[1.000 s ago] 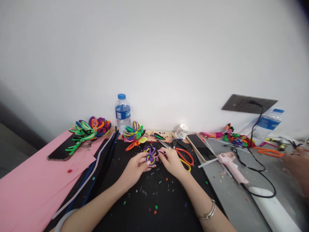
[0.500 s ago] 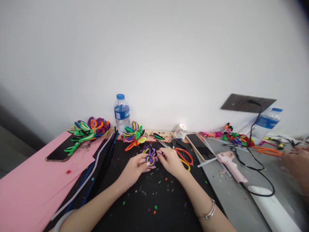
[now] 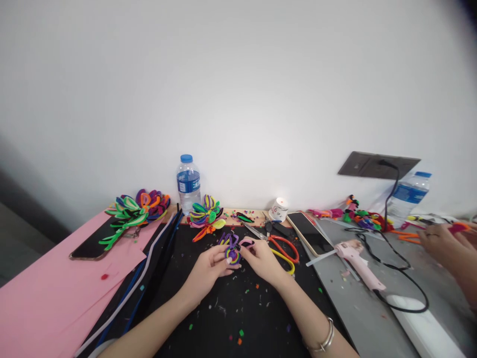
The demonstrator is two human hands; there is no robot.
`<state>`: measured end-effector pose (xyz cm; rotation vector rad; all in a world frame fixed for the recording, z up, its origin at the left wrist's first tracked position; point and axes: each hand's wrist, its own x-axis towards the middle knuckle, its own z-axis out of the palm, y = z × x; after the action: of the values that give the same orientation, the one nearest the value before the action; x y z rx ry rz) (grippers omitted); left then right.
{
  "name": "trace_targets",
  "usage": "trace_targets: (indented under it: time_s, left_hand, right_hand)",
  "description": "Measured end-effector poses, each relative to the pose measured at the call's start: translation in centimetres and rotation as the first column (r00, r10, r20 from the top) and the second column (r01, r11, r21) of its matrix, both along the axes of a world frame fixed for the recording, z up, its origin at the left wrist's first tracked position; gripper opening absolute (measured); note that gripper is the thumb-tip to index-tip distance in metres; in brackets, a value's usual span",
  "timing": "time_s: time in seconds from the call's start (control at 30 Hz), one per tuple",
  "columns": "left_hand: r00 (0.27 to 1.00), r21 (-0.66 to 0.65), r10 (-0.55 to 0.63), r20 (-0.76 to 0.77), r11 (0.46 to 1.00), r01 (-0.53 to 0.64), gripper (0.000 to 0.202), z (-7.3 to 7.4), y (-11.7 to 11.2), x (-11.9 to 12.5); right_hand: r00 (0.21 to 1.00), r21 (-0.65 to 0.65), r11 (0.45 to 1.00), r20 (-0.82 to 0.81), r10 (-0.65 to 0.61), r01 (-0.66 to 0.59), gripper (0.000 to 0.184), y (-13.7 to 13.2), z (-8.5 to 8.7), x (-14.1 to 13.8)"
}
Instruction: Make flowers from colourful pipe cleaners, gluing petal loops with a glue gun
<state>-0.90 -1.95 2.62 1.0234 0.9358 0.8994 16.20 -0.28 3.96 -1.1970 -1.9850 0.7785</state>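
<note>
The fingers (image 3: 228,259) of the left hand (image 3: 208,269) are closed on the small purple, yellow and green pipe-cleaner flower (image 3: 232,247) from its left, holding it low over the black table (image 3: 223,328). The right hand (image 3: 265,259) stands on the other side, its fingers pinched on a pink pipe-cleaner loop (image 3: 246,242) that touches the flower's right edge.

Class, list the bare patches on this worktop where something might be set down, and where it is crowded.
Free: the pink paper nearer than the dark phone; the black mat between the forearms, scrap-speckled; the grey board left of the glue gun. Crowded: the back edge, from bottle to scissors, and round the flower.
</note>
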Motion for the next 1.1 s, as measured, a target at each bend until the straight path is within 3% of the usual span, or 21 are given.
trace_targets:
  time_s: [0.27, 0.77, 1.1]
  left_hand:
    - [0.999, -0.007, 0.006, -0.035, 1.000, -0.006, 0.032, -0.7, 0.1, -0.1]
    - [0.983, 0.020, 0.036, -0.182, 0.999, -0.033, 0.026, -0.6, 0.1, -0.1]
    - [0.985, 0.027, 0.031, -0.169, 0.999, -0.027, 0.027, -0.6, 0.1, 0.0]
  right_hand:
    - [0.994, -0.138, 0.986, -0.074, 0.079, -0.089, 0.024, 0.0, -0.5, -0.1]
    - [0.990, -0.078, 0.993, 0.102, 0.101, -0.093, 0.026, -0.4, 0.0, -0.4]
    - [0.986, -0.022, 0.999, 0.159, 0.041, -0.038, 0.020, -0.4, 0.6, 0.1]
